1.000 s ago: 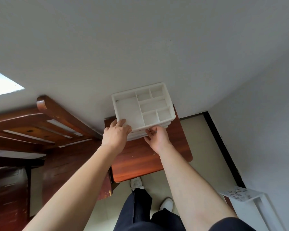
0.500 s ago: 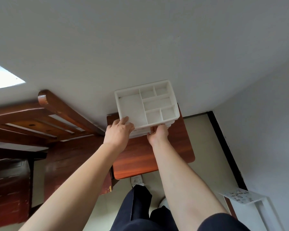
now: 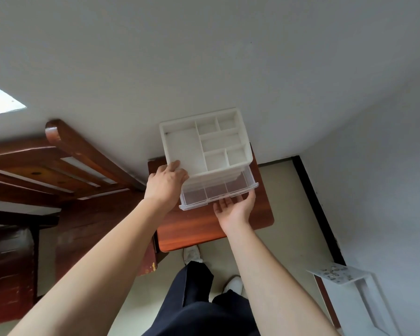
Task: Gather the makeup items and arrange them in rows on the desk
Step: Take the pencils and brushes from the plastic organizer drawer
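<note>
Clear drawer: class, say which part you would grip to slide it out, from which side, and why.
Grip the front lip of the clear drawer, from the near side, fingers under and thumb on top. It juts out of the white organizer toward the person, so only that edge is free. The right hand lies palm-up beneath it; the left hand holds the organizer's corner.

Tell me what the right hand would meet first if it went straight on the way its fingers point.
The clear drawer: the right hand lies palm up just in front, fingers aimed at its front edge. Whether they already touch it or would slip beneath, depth leaves unclear.
</note>
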A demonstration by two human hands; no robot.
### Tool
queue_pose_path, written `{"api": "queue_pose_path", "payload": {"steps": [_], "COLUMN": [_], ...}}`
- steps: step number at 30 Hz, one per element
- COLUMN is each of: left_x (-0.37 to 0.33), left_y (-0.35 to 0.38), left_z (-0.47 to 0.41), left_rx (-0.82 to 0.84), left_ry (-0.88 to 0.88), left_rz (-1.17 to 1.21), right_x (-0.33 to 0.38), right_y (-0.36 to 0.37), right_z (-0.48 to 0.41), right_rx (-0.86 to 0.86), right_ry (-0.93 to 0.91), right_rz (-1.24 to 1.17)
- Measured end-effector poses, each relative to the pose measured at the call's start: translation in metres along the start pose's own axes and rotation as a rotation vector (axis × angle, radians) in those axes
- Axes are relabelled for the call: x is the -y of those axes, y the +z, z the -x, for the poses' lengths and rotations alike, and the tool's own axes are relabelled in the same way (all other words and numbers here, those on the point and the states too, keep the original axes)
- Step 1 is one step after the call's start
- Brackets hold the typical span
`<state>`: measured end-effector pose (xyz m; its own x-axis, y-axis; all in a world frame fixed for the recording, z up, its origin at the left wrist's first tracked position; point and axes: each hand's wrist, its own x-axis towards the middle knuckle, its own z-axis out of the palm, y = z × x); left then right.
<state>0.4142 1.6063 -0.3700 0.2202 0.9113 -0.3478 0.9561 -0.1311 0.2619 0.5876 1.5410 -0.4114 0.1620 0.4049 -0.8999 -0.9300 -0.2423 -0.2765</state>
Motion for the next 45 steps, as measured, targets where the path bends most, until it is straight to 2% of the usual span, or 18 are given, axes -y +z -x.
{"api": "queue_pose_path", "payload": {"steps": [3, 7, 11, 16, 18, 21, 23, 24, 26, 28, 29, 30, 32, 34, 38, 45], "left_x": [0.000, -0.002, -0.003, 0.000, 0.001, 0.002, -0.002, -0.005, -0.010, -0.008, -0.007, -0.005, -0.002, -0.001, -0.005, -0.004], "left_y": [0.001, 0.001, 0.001, 0.002, 0.006, 0.023, 0.037, 0.042, 0.053, 0.063, 0.066, 0.067, 0.069, 0.072, 0.072, 0.065], "left_z": [0.000, 0.002, 0.002, 0.004, 0.009, 0.025, 0.039, 0.046, 0.049, 0.043, 0.040, 0.037, 0.035, 0.034, 0.032, 0.028], "left_rx": [-0.005, -0.003, 0.005, -0.007, -0.078, -0.280, -0.391, -0.403, -0.314, -0.075, 0.046, 0.127, 0.159, 0.138, 0.142, 0.170], "left_ry": [0.007, -0.013, -0.034, -0.003, 0.016, 0.041, -0.052, -0.144, -0.395, -0.572, -0.592, -0.587, -0.574, -0.576, -0.616, -0.659], "left_rz": [0.005, 0.013, 0.013, 0.013, 0.057, 0.132, 0.258, 0.343, 0.531, 0.664, 0.728, 0.793, 0.908, 0.939, 1.041, 1.080], "right_x": [0.007, 0.012, 0.017, 0.019, 0.022, 0.028, 0.033, 0.034, 0.038, 0.042, 0.045, 0.047, 0.048, 0.043, 0.033, 0.037], "right_y": [-0.006, -0.017, -0.017, -0.013, -0.016, -0.021, -0.022, -0.023, -0.025, -0.021, -0.017, -0.011, 0.003, 0.016, 0.027, 0.024], "right_z": [0.009, 0.013, 0.016, 0.019, 0.019, 0.018, 0.021, 0.022, 0.024, 0.022, 0.017, 0.014, 0.009, 0.007, -0.002, -0.010], "right_rx": [0.022, -0.080, -0.082, -0.146, -0.175, -0.202, -0.277, -0.330, -0.412, -0.287, -0.139, 0.039, 0.359, 0.515, 0.545, 0.495], "right_ry": [-0.016, -0.005, 0.010, -0.075, -0.134, -0.208, -0.312, -0.423, -0.786, -1.134, -1.185, -1.155, -0.954, -0.792, -0.758, -0.769], "right_rz": [0.109, 0.406, 0.517, 0.688, 0.761, 0.863, 1.004, 1.141, 1.492, 1.816, 1.964, 2.099, 2.321, 2.492, 2.669, 2.733]}}
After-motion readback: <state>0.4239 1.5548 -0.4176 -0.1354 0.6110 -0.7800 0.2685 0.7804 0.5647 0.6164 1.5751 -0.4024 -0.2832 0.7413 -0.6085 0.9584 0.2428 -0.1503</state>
